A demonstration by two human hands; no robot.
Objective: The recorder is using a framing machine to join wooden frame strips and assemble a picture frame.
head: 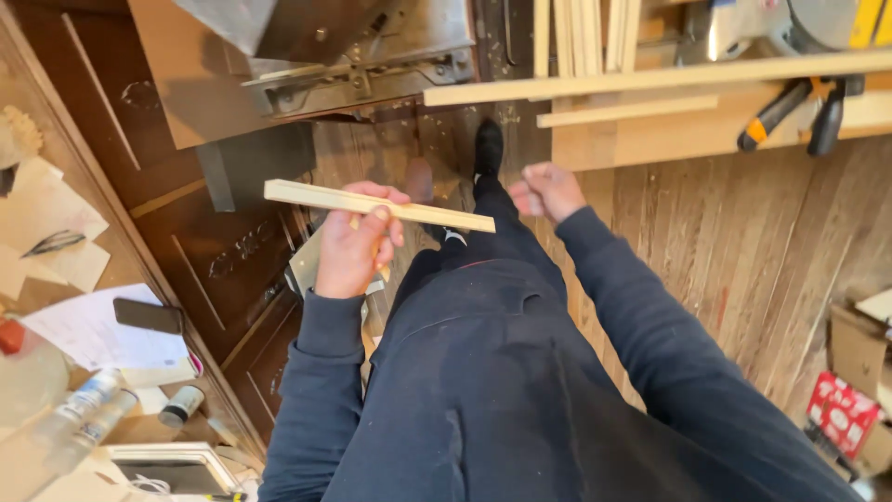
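Note:
My left hand (358, 240) grips a short pale wooden strip (307, 194), held roughly level in front of my body, one end pointing left and the other towards my right hand. My right hand (548, 191) is closed in a loose fist with nothing visible in it, a little to the right of the strip's end. Both arms are in dark blue sleeves. Below them are my dark trousers and one black shoe (488, 149) on the wooden plank floor.
A long wooden batten (650, 79) and a shorter one (627, 113) lie on a workbench ahead, beside a black-and-orange clamp (776, 112). A metal machine (362, 56) stands ahead left. Dark wood cabinet doors (204, 251), papers, a phone (147, 315) and bottles lie left; cardboard boxes (855, 372) right.

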